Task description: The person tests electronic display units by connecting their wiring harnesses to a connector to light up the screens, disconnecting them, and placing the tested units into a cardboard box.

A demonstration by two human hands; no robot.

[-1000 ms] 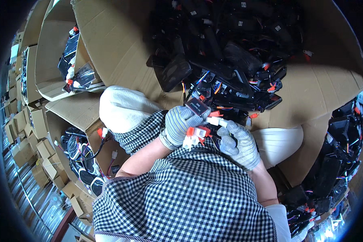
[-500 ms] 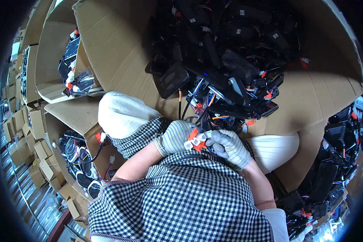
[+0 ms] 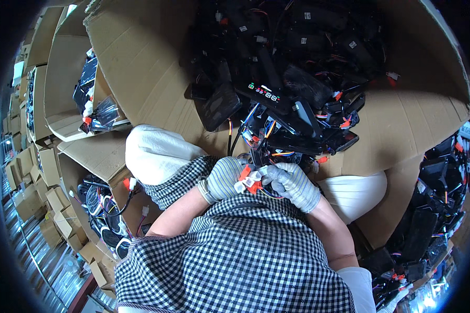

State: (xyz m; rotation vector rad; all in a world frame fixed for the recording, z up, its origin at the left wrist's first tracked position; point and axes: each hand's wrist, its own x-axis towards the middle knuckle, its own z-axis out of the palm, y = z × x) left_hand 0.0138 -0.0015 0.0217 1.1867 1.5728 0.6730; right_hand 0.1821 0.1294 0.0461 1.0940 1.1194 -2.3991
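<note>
My left hand (image 3: 225, 179), in a striped work glove, is closed around a bunch of wire connectors (image 3: 249, 181) with red and white plastic housings. From the other side my right hand (image 3: 293, 187), also gloved, pinches a pale connector against that bunch. Its exact fit is hidden by the fingers. Just beyond the hands, wires lead to a pile of black electronic units. Among them a black display panel (image 3: 266, 95) is lit with white digits and small green and red symbols. A dark unit (image 3: 219, 107) lies to its left.
A large open cardboard box (image 3: 141, 62) in front of me holds many black units with cables. On the left, a smaller box holds coiled cables (image 3: 109, 208) and round parts. More wired units (image 3: 428, 208) are heaped at the right. Flattened cartons (image 3: 62, 214) lie far left.
The display panel, which showed only a small blue spot, now shows lit digits and coloured symbols. Both hands stay together at the connectors with slight shifts.
</note>
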